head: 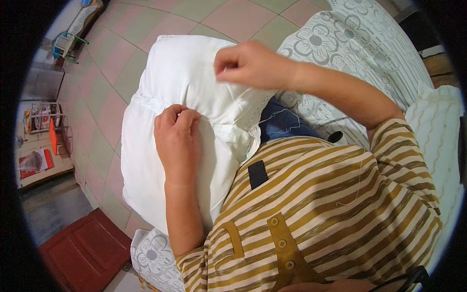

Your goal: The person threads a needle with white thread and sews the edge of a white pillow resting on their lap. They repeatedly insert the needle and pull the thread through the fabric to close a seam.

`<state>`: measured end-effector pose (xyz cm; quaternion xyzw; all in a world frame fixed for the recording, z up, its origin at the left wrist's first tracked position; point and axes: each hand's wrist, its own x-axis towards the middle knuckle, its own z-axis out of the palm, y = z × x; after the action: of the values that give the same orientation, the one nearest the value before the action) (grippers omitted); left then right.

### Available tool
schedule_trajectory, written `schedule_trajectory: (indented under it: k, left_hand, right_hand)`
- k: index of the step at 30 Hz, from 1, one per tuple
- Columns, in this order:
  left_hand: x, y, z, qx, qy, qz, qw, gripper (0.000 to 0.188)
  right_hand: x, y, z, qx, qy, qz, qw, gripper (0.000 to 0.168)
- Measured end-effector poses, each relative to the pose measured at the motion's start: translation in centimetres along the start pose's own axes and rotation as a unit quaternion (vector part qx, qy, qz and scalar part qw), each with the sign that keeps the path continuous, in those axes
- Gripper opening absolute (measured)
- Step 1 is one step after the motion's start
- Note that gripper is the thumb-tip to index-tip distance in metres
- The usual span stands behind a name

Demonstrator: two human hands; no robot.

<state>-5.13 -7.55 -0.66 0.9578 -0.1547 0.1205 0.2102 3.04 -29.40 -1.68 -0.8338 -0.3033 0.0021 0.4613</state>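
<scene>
A white cloth pillow (204, 69) lies across my lap, with a seam or fold running over its middle. My left hand (177, 133) rests on it and pinches the white fabric at that fold. Above the pillow's upper right part is my right hand (248, 65), blurred, its thumb and fingers drawn together on a small pale thing too blurred to name. Dark stitches run along the pillow's open-looking edge (257, 135) near my belly. Loose white thread (288, 127) curls over dark blue cloth on my lap.
I sit on a flower-patterned grey and white cover (317, 40). A small black round object (335, 137) lies by my waist. Pink and green floor tiles (109, 73) spread ahead. At the left are a dark red panel (84, 248), a wire rack (43, 116) and a green-framed stool (67, 45).
</scene>
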Motion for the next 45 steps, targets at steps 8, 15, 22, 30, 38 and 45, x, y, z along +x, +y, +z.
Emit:
schedule_trajectory:
  k: [8, 15, 22, 30, 38, 45]
  left_hand:
    - [-0.4, -0.3, 0.9, -0.019, 0.032, -0.012, 0.999, 0.008]
    - [-0.7, -0.8, 1.3, -0.041, 0.061, 0.004, 0.997, 0.010]
    - [-0.9, -1.0, 1.1, -0.124, 0.043, -0.052, 0.990, 0.014]
    - [-0.5, -0.9, 0.8, -0.187, 0.018, -0.045, 0.981, 0.019]
    - [1.3, -2.4, 0.6, -0.396, -0.099, -0.215, 0.887, 0.008]
    - [1.7, -3.3, 0.1, -0.543, -0.121, -0.320, 0.767, 0.007]
  right_hand:
    - [0.0, -1.4, 4.2, 0.003, -0.082, -0.016, 0.996, 0.017]
    - [-0.1, 0.2, 6.2, 0.025, -0.048, -0.060, 0.997, 0.011]
    - [0.3, -0.5, 5.3, 0.095, -0.046, -0.009, 0.994, 0.007]
    - [0.2, -1.8, 4.6, 0.087, 0.012, -0.107, 0.990, 0.004]
    - [0.2, -2.4, 3.9, 0.051, 0.024, -0.029, 0.998, 0.015]
    - [-2.4, -3.6, 0.5, 0.294, 0.032, 0.220, 0.930, 0.022]
